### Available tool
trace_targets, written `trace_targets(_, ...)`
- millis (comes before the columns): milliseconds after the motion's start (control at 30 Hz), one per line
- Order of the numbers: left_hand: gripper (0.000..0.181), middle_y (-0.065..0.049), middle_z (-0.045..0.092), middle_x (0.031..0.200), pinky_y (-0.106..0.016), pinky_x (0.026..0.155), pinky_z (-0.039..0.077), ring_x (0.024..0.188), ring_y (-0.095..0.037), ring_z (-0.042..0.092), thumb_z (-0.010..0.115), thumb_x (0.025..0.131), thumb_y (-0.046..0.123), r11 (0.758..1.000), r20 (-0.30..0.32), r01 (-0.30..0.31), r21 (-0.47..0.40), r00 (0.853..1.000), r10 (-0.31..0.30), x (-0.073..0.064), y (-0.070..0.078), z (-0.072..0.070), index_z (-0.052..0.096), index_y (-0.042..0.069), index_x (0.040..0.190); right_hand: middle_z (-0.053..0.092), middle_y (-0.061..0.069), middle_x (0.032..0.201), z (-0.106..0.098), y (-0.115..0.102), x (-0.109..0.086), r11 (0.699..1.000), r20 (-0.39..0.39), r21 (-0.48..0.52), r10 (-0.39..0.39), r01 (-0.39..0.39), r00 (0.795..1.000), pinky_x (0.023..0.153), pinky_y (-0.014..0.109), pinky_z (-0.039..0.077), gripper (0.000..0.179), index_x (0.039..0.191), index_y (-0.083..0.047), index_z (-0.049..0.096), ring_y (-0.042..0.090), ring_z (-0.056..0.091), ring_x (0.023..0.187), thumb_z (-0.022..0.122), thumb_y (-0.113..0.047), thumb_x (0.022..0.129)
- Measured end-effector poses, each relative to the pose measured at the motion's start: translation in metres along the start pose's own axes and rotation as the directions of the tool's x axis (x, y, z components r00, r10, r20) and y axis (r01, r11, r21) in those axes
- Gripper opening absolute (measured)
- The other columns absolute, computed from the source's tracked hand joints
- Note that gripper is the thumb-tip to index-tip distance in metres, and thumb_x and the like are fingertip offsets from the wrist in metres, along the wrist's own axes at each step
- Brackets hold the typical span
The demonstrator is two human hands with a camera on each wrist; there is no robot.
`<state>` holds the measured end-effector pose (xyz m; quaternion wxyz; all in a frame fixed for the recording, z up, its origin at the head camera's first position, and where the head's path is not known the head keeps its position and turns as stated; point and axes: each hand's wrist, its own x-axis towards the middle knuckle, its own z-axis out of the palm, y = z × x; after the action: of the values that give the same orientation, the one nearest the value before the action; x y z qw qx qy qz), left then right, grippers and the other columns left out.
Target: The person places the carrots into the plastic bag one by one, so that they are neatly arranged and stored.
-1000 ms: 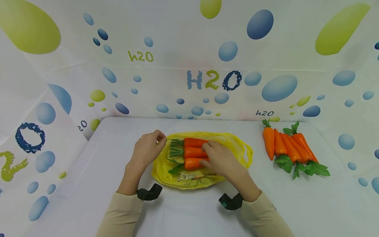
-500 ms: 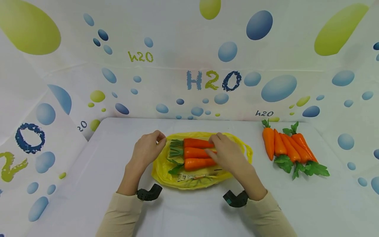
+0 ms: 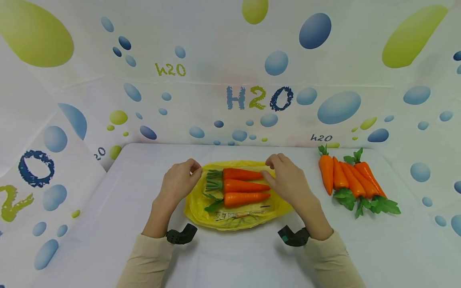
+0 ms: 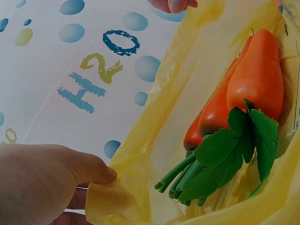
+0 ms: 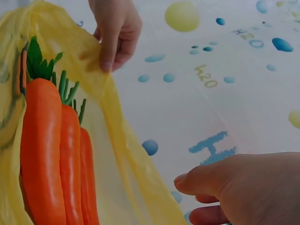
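Observation:
A yellow plastic bag (image 3: 201, 216) lies spread on the table with three orange carrots (image 3: 245, 186) side by side in its opening, green tops toward the left. At the bag's left rim, my left hand (image 3: 180, 180) pinches the yellow film between thumb and fingers, clearest in the left wrist view. My right hand (image 3: 291, 180) hovers by the carrot tips at the bag's right side. Its thumb (image 5: 199, 180) and fingers are loosely bent and apart, with nothing between them in the right wrist view. The far carrot's tip is close to that thumb.
Several more carrots (image 3: 351, 176) with green leaves lie in a group at the table's right side. A white wall covering (image 3: 216, 60) with printed bubbles and letters rises behind the white table (image 3: 119, 224).
My right hand has come off the carrots and moved right, uncovering their tips. The three carrots lie where they were, and my left hand has kept its place at the bag's rim.

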<state>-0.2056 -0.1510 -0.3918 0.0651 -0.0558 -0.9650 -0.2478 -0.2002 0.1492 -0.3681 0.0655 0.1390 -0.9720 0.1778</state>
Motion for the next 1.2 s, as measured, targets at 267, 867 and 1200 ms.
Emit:
trace_targets(267, 0.027, -0.012, 0.074, 0.106, -0.04, 0.078, 0.059, 0.084, -0.025, 0.065, 0.056, 0.1, 0.028, 1.0, 0.008, 0.005, 0.005, 1.0, -0.005, 0.0, -0.001, 0.001, 0.067, 0.006, 0.113, 0.063, 0.013, 0.109, -0.005, 0.013, 0.001, 0.999, -0.114, 0.036, 0.018, -0.014, 0.993, 0.08, 0.041, 0.059, 0.03, 0.117, -0.006, 0.06, 0.026, 0.06, 0.093, 0.065, -0.028, 0.097)
trace_targets(867, 0.027, -0.012, 0.074, 0.107, -0.04, 0.079, 0.059, 0.085, -0.025, 0.065, 0.056, 0.1, 0.027, 1.0, 0.009, 0.007, 0.006, 1.0, -0.007, 0.0, -0.001, 0.001, 0.067, 0.006, 0.113, 0.06, 0.015, 0.109, -0.013, 0.033, 0.002, 0.992, -0.217, 0.079, 0.109, -0.094, 0.97, 0.074, 0.042, 0.057, 0.038, 0.128, -0.004, 0.054, 0.03, 0.056, 0.092, 0.062, -0.028, 0.099)
trace_targets(1200, 0.027, -0.013, 0.075, 0.106, -0.04, 0.078, 0.059, 0.085, -0.025, 0.066, 0.056, 0.1, 0.027, 1.0, 0.002, -0.003, 0.005, 1.0, 0.003, -0.001, -0.001, 0.001, 0.067, 0.006, 0.113, 0.057, 0.016, 0.11, -0.011, 0.046, 0.003, 0.986, -0.241, 0.091, 0.156, -0.138, 0.958, 0.073, 0.042, 0.056, 0.041, 0.13, -0.004, 0.053, 0.03, 0.055, 0.09, 0.061, -0.029, 0.099)
